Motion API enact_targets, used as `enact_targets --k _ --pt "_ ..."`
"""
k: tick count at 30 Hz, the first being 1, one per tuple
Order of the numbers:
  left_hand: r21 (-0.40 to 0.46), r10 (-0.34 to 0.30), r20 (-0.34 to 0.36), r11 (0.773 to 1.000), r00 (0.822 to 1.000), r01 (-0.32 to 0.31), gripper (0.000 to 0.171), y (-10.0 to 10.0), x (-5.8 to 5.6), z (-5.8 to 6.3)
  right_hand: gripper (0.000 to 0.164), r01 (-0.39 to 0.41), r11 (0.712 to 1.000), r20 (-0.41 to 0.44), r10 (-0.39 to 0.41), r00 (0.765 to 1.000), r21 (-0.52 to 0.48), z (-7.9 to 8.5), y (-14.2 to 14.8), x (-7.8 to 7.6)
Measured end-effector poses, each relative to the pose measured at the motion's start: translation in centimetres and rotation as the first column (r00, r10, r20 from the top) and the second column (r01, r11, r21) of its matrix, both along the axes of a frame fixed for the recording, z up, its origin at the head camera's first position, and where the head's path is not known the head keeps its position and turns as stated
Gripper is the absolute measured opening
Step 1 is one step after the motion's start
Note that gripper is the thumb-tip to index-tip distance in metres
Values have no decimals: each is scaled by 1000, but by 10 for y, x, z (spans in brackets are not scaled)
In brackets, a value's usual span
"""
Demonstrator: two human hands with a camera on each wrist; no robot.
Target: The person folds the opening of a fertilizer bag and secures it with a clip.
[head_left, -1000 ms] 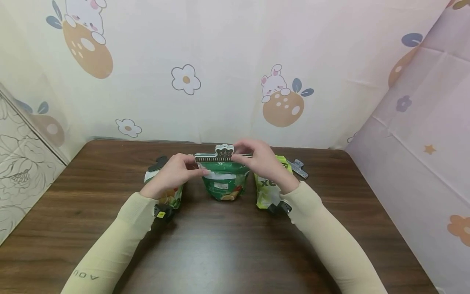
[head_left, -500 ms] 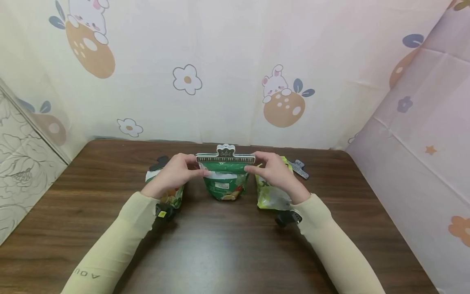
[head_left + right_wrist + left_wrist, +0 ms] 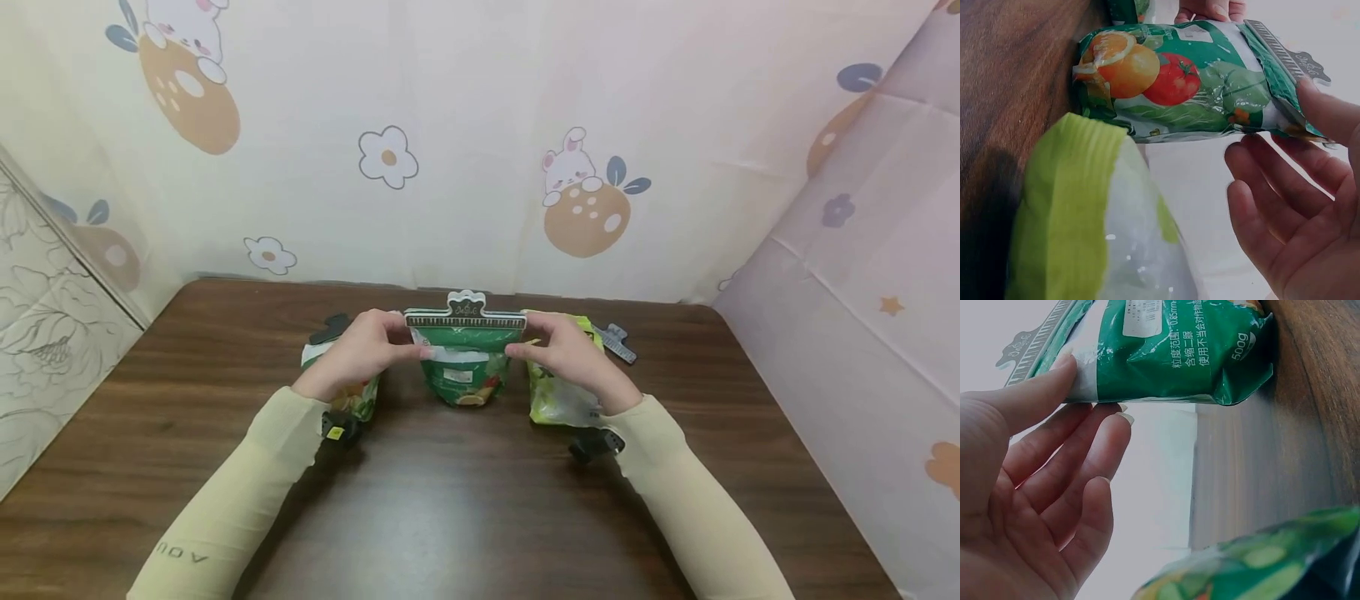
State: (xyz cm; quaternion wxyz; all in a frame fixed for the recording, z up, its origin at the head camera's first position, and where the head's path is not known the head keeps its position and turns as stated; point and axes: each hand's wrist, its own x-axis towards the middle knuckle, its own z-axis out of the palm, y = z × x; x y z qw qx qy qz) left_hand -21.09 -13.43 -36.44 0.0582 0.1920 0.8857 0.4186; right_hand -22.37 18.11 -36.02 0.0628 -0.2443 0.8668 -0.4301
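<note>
A green plastic bag (image 3: 463,377) stands upright on the table, its folded top gripped by a dark long-toothed bag clip with white edges (image 3: 467,317). My left hand (image 3: 362,350) pinches the bag's upper left edge, thumb in front and fingers behind. At the upper right edge my right hand (image 3: 572,354) holds it the same way, the thumb close below the clip. Oranges, a tomato and green vegetables are printed on the bag's front (image 3: 1175,78). The left wrist view shows the left thumb and fingertips at the bag's side (image 3: 1147,356), the lower fingers loosely bent.
Another green printed bag (image 3: 366,398) with a black clip (image 3: 330,328) stands partly behind my left hand. To the right, a yellow-green bag (image 3: 551,400) sits behind my right hand, with a grey clip (image 3: 617,342) beside it. A patterned curtain (image 3: 465,208) hangs behind the wooden table (image 3: 450,517).
My right hand has moved right and slightly down, from the clip's middle handle to the bag's upper right edge. The left hand keeps its place; the view has shifted slightly.
</note>
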Motion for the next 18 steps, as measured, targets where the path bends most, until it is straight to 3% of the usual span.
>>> enact_targets --k 5,18 --pt "-2 9 -7 1000 1000 -9 20 1 0 -1 31 -24 1000 15 24 1000 -17 -2 -1 -1" --pt "-17 3 3 1000 1000 -3 19 3 -1 -1 28 35 997 3 -35 999 71 -5 -5 5"
